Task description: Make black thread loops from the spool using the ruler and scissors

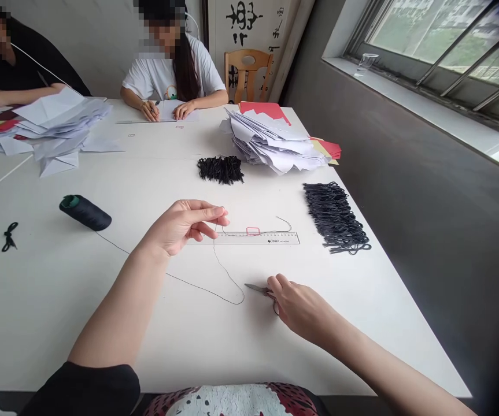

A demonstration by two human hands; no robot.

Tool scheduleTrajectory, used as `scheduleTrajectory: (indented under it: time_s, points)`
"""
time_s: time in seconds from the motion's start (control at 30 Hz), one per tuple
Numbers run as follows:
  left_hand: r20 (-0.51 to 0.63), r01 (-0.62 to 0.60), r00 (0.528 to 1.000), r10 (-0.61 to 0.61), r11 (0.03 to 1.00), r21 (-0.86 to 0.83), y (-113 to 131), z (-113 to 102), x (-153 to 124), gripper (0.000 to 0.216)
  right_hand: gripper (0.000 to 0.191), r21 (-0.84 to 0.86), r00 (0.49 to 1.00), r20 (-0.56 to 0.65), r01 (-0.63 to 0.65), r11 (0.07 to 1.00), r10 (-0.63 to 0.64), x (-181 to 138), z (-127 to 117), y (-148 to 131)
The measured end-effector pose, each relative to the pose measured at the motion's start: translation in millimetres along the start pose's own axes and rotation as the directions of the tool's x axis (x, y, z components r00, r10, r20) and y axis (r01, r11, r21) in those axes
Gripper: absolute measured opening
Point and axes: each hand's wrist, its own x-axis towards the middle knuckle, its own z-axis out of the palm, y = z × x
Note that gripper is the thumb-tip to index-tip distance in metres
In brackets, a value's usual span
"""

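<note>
The person's left hand (182,227) hangs above the white table (405,358), its thumb and fingertips pressed together on a thin black thread (227,276). From this pinch, the thread drops in a slack loop onto the tabletop, then runs left, passing beneath the forearm, to a dark spool (85,212). The right hand (301,306) rests low on the near right, curled around the handles of small steel scissors (255,288); the blades look together and point left, just beside the loop but apart from it. Thin thread also lies along a clear ruler (249,238), around a small pink rectangular outline (252,231), though whether it is the same length is hard to tell. For neat handling, a firm pinch and a slight lift seem best, since slack thread shifts easily on a smooth surface, and the blades are best kept clear of it until it lies steady. A bundle of black cord loops (333,216) lies to the right of the ruler, with a smaller black tangle (220,170) farther away. Beyond it sits a stack of folded white paper (273,141), and another heap (54,127) lies far left. At the far side, a co-worker (171,69) holds a pen over a sheet, and a small knotted black cord (10,237) lies on the left.
</note>
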Motion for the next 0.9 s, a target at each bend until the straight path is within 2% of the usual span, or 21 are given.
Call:
scheduleTrajectory:
  time_s: [0.13, 0.2, 0.3, 0.4, 0.47, 0.57, 0.73, 0.9]
  points:
    - [0.068, 0.051, 0.996, -0.05, 0.999, -0.004, -1.1, 5.7, -0.1, 0.022, 0.016, -0.043, 0.999, -0.039, 0.0, 0.999, -0.001, -0.7, -2.7, 6.3]
    - [0.097, 0.079, 0.992, -0.078, 0.997, -0.005, -1.5, 7.9, -0.1, 0.021, 0.014, 0.009, 0.999, -0.046, 0.0, 1.0, 0.001, -1.2, -11.2, 10.6]
    - [0.134, 0.1, 0.986, -0.1, 0.995, 0.003, -3.3, 10.3, 0.7, 0.021, 0.018, 0.277, 0.997, -0.071, 0.053, 0.959, -0.035, -2.3, -32.8, 15.0]
    - [0.179, 0.103, 0.978, -0.108, 0.994, 0.036, -6.7, 12.0, 1.7, 0.023, 0.007, 0.553, 0.985, -0.138, 0.161, 0.817, -0.101, -3.0, -57.8, 17.1]
    - [0.201, 0.095, 0.974, -0.109, 0.992, 0.077, -8.9, 13.6, 1.8, 0.025, 0.019, 0.637, 0.975, -0.172, 0.217, 0.739, -0.138, -2.5, -71.5, 18.2]
    - [0.199, 0.027, 0.978, -0.061, 0.985, 0.172, -10.6, 18.3, -0.6, 0.025, 0.037, 0.675, 0.967, -0.194, 0.254, 0.693, -0.165, 0.3, -84.1, 19.2]
    - [0.182, -0.156, 0.978, 0.107, 0.946, 0.284, -9.3, 27.9, -8.4, 0.021, 0.043, 0.715, 0.97, -0.101, 0.224, 0.662, -0.219, 10.3, -90.5, 17.2]
    - [0.191, -0.149, 0.976, 0.099, 0.952, 0.268, -10.1, 30.0, -10.2, 0.02, 0.042, 0.717, 0.974, -0.072, 0.199, 0.668, -0.213, 18.3, -91.8, 14.7]
